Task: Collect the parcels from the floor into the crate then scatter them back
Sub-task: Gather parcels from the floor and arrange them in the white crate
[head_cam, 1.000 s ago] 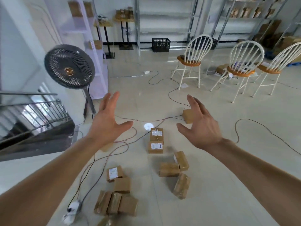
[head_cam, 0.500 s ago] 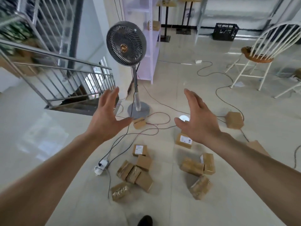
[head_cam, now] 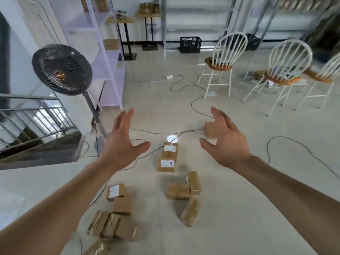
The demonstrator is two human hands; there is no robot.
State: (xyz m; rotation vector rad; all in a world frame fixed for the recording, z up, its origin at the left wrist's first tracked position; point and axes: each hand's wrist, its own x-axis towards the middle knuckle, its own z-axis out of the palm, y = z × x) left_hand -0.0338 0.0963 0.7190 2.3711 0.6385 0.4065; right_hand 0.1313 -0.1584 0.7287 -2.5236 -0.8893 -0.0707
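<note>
Head view: left hand point(head_cam: 121, 147) and right hand point(head_cam: 227, 144) hover empty, fingers point(head_cam: 127, 116) spread, over parcels point(head_cam: 166, 164) strewn on the floor point(head_cam: 239, 214). The crate point(head_cam: 190, 44) stands far off, so collecting looks not yet begun.

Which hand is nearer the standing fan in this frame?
Left. The left hand is open just right of the fan, near its pole. The right hand, also open, is farther right, beyond the labelled parcels.

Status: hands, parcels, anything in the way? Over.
Left hand and right hand open, empty. Parcels lie loose on the floor; black crate far off by the back wall. Cables cross the floor among them.
</note>
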